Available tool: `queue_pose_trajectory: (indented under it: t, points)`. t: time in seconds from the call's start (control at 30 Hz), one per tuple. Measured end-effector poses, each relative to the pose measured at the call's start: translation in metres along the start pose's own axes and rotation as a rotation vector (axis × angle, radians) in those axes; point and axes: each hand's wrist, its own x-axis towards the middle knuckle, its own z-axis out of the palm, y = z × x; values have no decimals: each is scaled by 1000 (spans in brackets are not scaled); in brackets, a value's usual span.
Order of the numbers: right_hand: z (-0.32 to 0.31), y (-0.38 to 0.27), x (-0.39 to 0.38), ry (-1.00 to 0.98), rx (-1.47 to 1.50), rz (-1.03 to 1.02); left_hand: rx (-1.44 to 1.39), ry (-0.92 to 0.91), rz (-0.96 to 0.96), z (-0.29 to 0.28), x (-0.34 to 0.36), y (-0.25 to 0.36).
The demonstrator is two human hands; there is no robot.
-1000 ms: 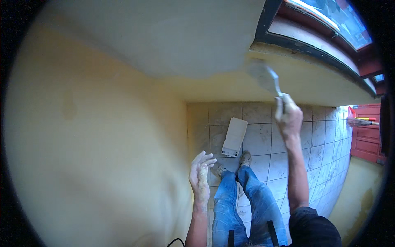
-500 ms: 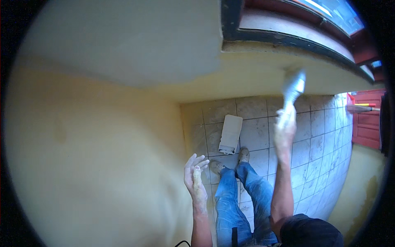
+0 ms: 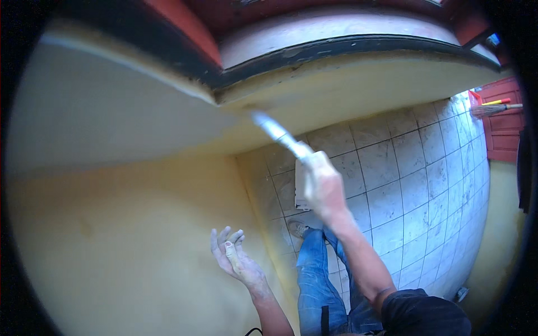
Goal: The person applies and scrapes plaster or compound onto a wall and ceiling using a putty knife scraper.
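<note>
My right hand is closed round the handle of a paintbrush, which shows narrow side on and is smeared by motion. Its dark tip reaches the yellow wall just under the window frame's lower left corner; whether it touches cannot be made out. Beside that spot, the wall has a grey-white coat with an uneven edge. My left hand is raised palm up near the left-hand wall, fingers apart and whitened, with nothing in it.
A dark window frame juts out overhead. A pale flat box lies on the dirty tiled floor by my shoe, partly hidden behind my right hand. Far right are a broom and a red door.
My right hand has swept the paintbrush leftward along the wall under the window. The view has shifted, showing more window frame. My left hand stays open, now lower and further left in view.
</note>
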Motion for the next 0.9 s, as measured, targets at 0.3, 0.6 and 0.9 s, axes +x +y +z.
queue_pose_trajectory:
  t: [0.3, 0.6, 0.9]
  points:
    - [-114, 63, 7, 420, 61, 269, -53, -188, 10, 62, -23, 33]
    - [-25, 8, 12, 346, 422, 338, -44, -230, 0, 79, -44, 29]
    - [61, -26, -15, -23, 462, 197, -39, -99, 212, 67, -46, 44]
